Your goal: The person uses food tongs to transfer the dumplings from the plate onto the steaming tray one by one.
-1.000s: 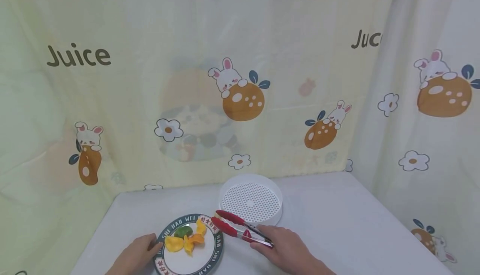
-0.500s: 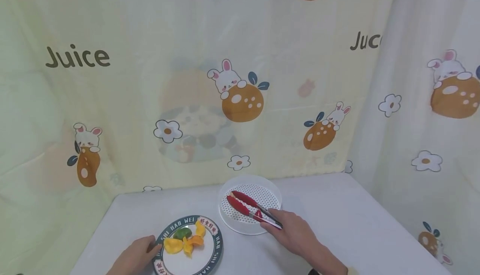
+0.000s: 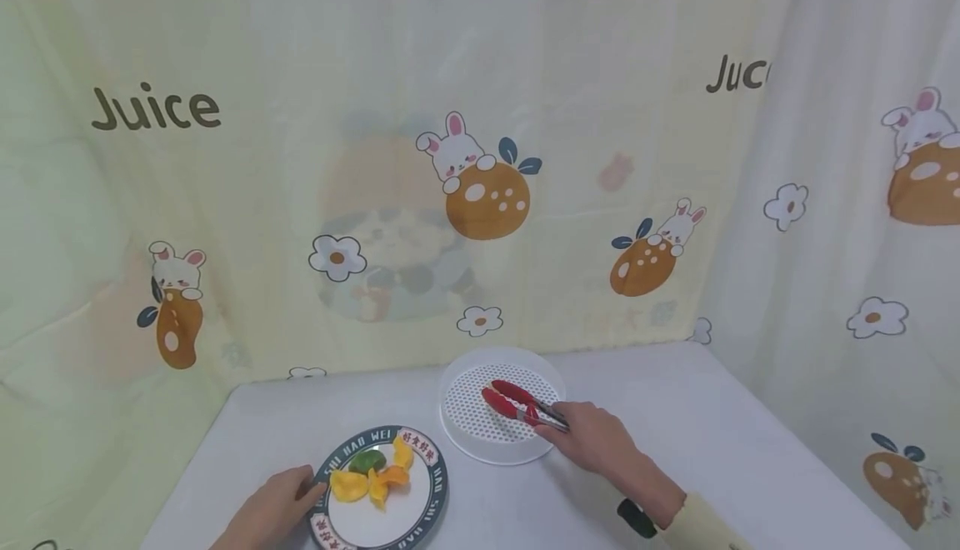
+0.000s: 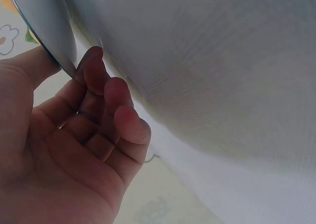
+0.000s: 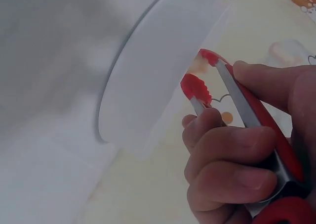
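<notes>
My left hand point(image 3: 277, 504) pinches the left rim of a round white plate point(image 3: 367, 525) with a dark green lettered border. In the left wrist view the thumb lies over the plate's edge point(image 4: 42, 41), with curled fingers at its underside. Several yellow, orange and green dumpling-shaped pieces point(image 3: 348, 486) lie on the plate. My right hand point(image 3: 596, 437) grips metal tongs point(image 3: 528, 411) with red tips, held over a round white perforated steamer tray point(image 3: 465, 425). Something small and pale shows between the tong tips; its kind is unclear.
A white-covered table point(image 3: 637, 392) carries the plate at front left and the tray farther back. Behind it hangs a pale yellow curtain point(image 3: 262, 200) with rabbit and orange prints, and another curtain side closes off the right.
My right hand has carried the tongs from beside the plate's upper right edge rightward and away, over the steamer tray. The left hand and plate stay put.
</notes>
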Demonstrator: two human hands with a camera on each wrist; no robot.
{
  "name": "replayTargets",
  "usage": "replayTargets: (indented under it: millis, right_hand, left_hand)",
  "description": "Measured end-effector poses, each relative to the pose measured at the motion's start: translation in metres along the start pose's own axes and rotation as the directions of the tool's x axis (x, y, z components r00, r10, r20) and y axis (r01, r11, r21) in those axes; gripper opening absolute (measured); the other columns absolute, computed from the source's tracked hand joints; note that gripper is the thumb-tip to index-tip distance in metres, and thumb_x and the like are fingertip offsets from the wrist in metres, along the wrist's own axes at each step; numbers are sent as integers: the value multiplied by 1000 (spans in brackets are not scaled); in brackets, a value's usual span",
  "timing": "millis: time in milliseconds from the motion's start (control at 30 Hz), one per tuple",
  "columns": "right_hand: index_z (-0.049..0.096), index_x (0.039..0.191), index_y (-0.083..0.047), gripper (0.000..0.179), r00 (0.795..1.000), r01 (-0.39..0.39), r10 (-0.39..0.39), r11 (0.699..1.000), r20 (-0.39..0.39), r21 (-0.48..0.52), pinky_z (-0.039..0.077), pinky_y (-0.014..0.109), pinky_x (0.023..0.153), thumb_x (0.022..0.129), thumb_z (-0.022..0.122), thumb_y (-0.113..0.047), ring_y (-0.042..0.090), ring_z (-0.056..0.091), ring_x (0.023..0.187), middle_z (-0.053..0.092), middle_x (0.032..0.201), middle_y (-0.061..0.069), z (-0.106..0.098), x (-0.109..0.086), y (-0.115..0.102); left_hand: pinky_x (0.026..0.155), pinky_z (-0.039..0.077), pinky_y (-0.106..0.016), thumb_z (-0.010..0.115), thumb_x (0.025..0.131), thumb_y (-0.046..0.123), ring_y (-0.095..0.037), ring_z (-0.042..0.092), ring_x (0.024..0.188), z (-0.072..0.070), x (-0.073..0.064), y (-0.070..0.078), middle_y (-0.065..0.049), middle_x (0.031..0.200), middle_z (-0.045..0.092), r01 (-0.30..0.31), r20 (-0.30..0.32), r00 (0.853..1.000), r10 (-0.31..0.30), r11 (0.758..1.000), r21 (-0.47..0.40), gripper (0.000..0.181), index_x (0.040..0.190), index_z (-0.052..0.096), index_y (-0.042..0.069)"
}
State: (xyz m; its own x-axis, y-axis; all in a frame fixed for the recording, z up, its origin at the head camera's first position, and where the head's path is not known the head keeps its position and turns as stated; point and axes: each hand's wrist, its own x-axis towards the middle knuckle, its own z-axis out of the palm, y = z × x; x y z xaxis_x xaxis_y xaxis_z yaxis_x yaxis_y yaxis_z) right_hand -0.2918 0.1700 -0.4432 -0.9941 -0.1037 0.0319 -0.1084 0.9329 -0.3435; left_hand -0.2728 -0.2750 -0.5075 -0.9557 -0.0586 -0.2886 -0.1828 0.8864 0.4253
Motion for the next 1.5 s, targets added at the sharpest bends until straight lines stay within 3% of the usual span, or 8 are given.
replayTargets:
  millis: [233,600,900,1000,1100,1167,1333,1500]
  right_hand:
    - [69,113,-6,45,999,-13,14,999,32,-33,39,30,59,91,72,-46,17,50,67,53,71,2,-1,8,2]
    - [68,108,-7,42,997,-48,50,998,54,-27,38,30,59,90,72,-45,18,51,67,55,72,2,0,4,-1]
    - [66,115,-5,52,997,-70,70,998,36,4,40,30,59,88,73,-49,18,52,69,59,78,2,-2,-1,1]
    - [62,123,-2,64,996,-86,85,996,32,31,47,32,63,85,75,-52,20,55,75,65,90,7,-4,-1,1]
    - [54,135,2,83,994,-110,108,993,31,53,57,43,78,81,77,-57,26,60,91,67,114,16,-6,-1,-1]
    - [50,139,2,91,994,-111,109,992,26,66,56,50,89,79,77,-59,29,60,101,63,127,19,-7,-2,-5]
    - [49,142,-3,93,997,-77,75,988,20,135,54,51,94,76,80,-61,26,60,105,62,131,15,-12,-10,-19]
    - [51,143,-10,97,998,-56,54,991,24,125,56,42,86,71,80,-67,20,57,99,65,124,7,-12,-22,-39]
  left_hand:
    - [66,44,-33,63,98,39,-18,52,74,-2,-3,1,-2,80,59,-40,-13,999,40,999,14,32,94,63,7]
    - [67,46,-32,63,97,41,-18,52,75,-2,-4,2,-2,81,60,-30,-1,1000,30,1000,-5,35,96,64,6]
    - [66,47,-32,63,98,40,-17,53,74,-1,-4,2,-2,80,60,-24,-4,1000,24,999,-22,33,95,63,7]
    - [66,47,-32,63,98,40,-17,53,74,-1,-3,2,-2,80,60,-27,-9,1000,27,1000,-15,33,94,63,8]
    - [66,47,-33,63,98,40,-17,53,74,0,-4,1,-2,80,59,-32,-15,999,32,999,-5,32,94,63,8]
    - [67,48,-33,62,98,39,-17,53,74,-1,-3,1,-2,80,60,-30,-16,999,30,1000,0,32,95,63,8]
    - [72,53,-37,63,98,40,-19,57,79,-1,-2,2,-2,86,64,-13,-12,1000,13,1000,13,36,102,65,4]
    - [78,56,-42,63,97,40,-19,60,82,-1,-1,1,-2,89,66,-9,-12,1000,10,1000,23,39,108,65,2]
